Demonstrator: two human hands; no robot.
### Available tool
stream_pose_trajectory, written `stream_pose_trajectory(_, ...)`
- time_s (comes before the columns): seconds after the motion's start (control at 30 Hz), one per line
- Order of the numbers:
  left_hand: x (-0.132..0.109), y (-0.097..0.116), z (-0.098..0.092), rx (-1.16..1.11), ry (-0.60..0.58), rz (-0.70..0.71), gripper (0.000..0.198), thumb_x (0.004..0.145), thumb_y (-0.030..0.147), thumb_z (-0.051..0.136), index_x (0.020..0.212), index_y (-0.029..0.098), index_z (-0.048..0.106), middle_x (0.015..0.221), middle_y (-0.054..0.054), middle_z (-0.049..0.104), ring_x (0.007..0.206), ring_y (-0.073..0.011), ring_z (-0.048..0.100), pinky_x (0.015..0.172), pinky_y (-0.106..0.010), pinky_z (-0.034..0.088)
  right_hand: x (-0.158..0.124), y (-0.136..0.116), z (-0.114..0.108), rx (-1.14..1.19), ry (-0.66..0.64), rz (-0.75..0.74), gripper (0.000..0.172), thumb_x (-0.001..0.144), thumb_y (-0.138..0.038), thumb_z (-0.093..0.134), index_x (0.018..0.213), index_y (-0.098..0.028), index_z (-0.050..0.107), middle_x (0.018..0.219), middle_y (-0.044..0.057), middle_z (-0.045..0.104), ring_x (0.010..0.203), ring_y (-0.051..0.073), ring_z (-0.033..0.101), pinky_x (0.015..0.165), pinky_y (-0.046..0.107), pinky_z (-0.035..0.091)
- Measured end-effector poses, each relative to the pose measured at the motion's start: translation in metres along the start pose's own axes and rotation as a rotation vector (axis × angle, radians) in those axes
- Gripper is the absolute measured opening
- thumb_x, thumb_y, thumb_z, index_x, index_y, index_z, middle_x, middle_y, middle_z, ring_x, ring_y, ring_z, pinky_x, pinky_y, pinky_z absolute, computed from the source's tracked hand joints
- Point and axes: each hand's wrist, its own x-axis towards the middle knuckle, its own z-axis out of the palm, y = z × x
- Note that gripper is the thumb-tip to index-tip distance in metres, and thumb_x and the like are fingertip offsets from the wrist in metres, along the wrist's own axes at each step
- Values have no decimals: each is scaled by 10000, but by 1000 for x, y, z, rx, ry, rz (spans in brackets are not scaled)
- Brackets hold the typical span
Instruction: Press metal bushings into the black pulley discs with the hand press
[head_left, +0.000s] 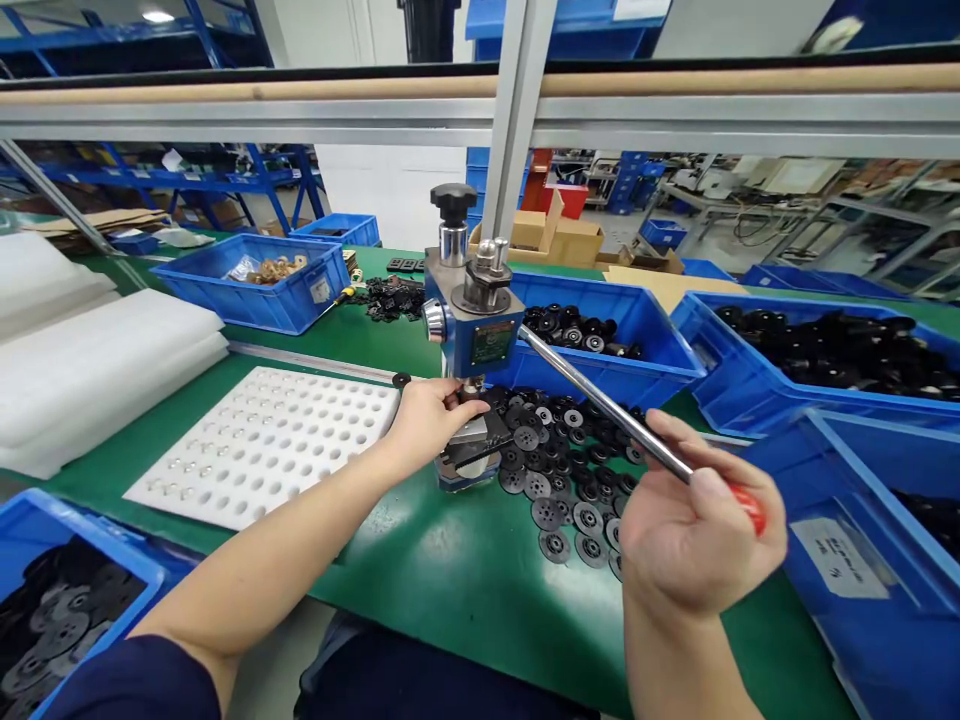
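A blue hand press (480, 335) stands on the green table in the middle of the view. My right hand (701, 520) is wrapped round the steel press lever (600, 400), near its red end knob (748, 508). Under the press head, my left hand (431, 420) has thumb and fingers closed together at the ram (471, 388); what they hold, if anything, is hidden. Just below the fingertips is the metal block (469, 432) on the press base, with a dark toothed part beside it. Many black discs (555, 480) lie loose to the right of the press.
Left of the press lies a white foam tray (300, 440) with rows of holes, some holding small clear pieces. Blue bins of black parts (611, 375) stand behind and right (832, 400), another at lower left (150, 570). A metal post (517, 130) rises behind the press.
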Motion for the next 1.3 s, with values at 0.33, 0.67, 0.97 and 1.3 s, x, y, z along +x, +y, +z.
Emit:
stream_pose_trajectory(0.33,-2,-18,3,114,-40,34,466,767,524,732,543,169,529,516,44,517,541,-108,451,552,-242,325,-24,52,-26,-104,-36,-212,169,708,-130,579,800,-175,714,860,74,753,826,316,719,740,579,554)
stream_pose_trajectory(0.67,1,-5,-4,98,-28,27,423,749,466,713,511,174,520,459,51,490,469,-105,431,496,-234,318,-26,36,-29,-257,-138,-97,134,830,-217,564,869,-167,682,951,109,737,872,277,714,629,443,603)
stream_pose_trajectory(0.97,-55,5,-10,-4,-90,373,179,876,355,636,910,195,709,745,-25,677,655,-147,611,626,-251,503,2,-15,-11,-76,-321,189,389,888,-311,532,1259,-197,558,1182,140,670,931,232,670,640,351,553)
stream_pose_trajectory(1.3,-155,-67,28,-86,-288,313,238,932,296,568,1127,231,689,1007,-99,746,892,-214,717,793,-334,612,-71,17,-36,-293,-1261,1085,493,724,-338,757,1172,-175,633,867,13,670,741,141,618,694,266,528)
